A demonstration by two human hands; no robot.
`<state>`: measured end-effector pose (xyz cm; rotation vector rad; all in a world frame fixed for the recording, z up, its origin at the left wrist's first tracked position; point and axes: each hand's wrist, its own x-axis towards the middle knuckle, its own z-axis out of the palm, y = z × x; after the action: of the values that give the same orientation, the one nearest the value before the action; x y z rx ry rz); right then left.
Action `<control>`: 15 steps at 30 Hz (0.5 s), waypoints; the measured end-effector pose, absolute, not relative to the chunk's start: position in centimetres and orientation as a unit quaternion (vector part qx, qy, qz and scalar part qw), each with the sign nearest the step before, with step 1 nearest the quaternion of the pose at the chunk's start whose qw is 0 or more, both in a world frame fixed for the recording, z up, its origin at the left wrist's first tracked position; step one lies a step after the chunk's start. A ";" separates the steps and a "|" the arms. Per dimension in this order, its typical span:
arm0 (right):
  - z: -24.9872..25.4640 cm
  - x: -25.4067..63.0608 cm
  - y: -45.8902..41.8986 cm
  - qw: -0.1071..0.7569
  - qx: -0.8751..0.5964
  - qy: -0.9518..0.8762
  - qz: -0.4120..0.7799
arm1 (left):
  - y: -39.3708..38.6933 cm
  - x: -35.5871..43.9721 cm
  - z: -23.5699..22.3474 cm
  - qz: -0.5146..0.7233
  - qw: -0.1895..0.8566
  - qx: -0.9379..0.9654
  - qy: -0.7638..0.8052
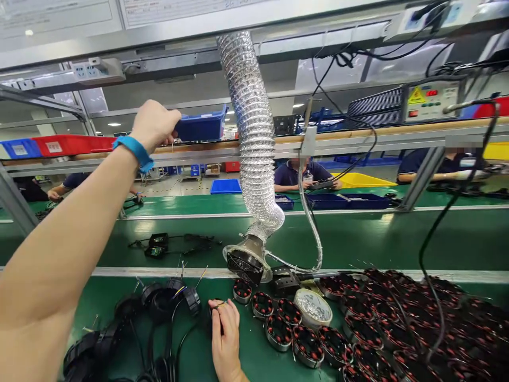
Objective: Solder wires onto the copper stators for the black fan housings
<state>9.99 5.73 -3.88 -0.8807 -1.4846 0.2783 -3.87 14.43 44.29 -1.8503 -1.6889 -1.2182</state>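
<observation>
Right grip (pixel 226 339) pinched shut on thin wire ends (pixel 218 304) between black cabled rings (pixel 159 305) and red-wound stators (pixel 306 342), the stators far outnumbering the rings; left grip (pixel 154 126) raised against blue plastic bin (pixel 201 126), hold unclear.
</observation>
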 end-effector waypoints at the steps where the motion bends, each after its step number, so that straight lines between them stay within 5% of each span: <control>1: -3.6 10.1 5.7 0.638 -0.386 -0.655 0.122 | 12.3 -4.4 43.7 -0.435 0.159 -0.648 -0.605; 6: -2.7 10.5 5.4 0.634 -0.358 -0.660 0.184 | 4.2 -9.6 36.9 -0.411 0.172 -0.589 -0.675; 15: -0.6 10.6 3.1 0.602 -0.291 -0.723 0.176 | -0.1 -23.2 15.6 -0.154 0.064 -0.443 -0.881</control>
<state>10.62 3.10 -0.60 -0.6744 -1.6741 0.4073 -23.23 -0.08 15.56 -1.3376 -2.6596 -0.4647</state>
